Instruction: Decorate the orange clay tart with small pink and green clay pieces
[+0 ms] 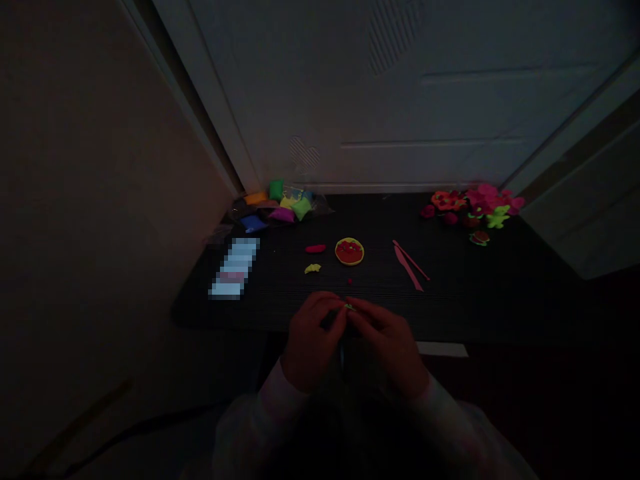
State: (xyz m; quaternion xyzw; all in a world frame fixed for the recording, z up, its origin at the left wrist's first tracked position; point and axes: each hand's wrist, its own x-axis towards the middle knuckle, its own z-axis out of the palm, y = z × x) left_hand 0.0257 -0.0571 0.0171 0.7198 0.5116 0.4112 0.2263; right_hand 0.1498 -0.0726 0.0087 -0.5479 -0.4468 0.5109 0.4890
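Note:
Over the table's front edge my left hand [314,337] and my right hand [389,337] meet at the fingertips. Both are closed on a small piece of green modelling clay [349,307], mostly hidden by the fingers. Just beyond lies a tiny red clay ball [350,281]. Farther back is a round clay pizza-like piece [349,252] with a yellow rim, a reddish-brown middle and red bits on top. To its left are a red clay roll [315,249] and a crinkled yellow clay piece [313,269].
Two pink modelling tools [410,267] lie right of centre on the dark table [465,293]. Colourful clay packets [283,208] sit at the back left, above a blurred-out bright rectangle [235,269]. Finished-looking clay figures [475,207] cluster at the back right. A white door [310,87] stands behind.

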